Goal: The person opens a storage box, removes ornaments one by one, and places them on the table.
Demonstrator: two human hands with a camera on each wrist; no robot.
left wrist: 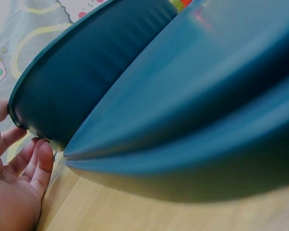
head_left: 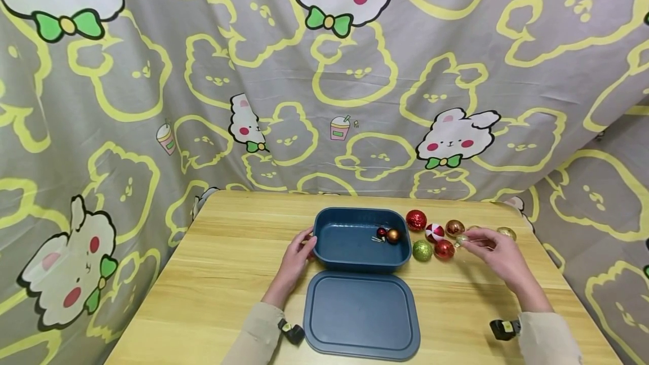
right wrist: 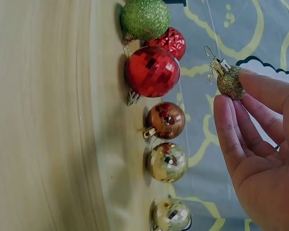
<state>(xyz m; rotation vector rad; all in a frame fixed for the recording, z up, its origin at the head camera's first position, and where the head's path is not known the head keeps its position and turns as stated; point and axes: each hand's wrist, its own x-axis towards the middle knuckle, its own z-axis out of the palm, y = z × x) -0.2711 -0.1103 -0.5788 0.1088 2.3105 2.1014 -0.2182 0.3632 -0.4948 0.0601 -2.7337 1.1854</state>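
Note:
A dark blue rectangular box [head_left: 362, 266] sits on the table, holding a small orange ornament [head_left: 393, 235] and a small dark red one [head_left: 381, 232]. At the box's left end, my left hand [head_left: 298, 252] grips the rim and wall; its fingers curl against the side in the left wrist view. My right hand [head_left: 494, 249] pinches a small gold glitter ball ornament [right wrist: 230, 83] between thumb and fingers, lifted above the table. Beside it stand a green glitter ornament [head_left: 422, 250], a red faceted ornament [head_left: 444, 249] and a brown ornament [right wrist: 165, 120].
The box's blue-grey lid [head_left: 362, 314] lies flat in front of it. More ornaments stand right of the box: a red one [head_left: 416, 219], a red-and-white one [head_left: 434, 232] and a gold one [head_left: 506, 234]. A patterned curtain [head_left: 324, 83] hangs behind the wooden table [head_left: 218, 252].

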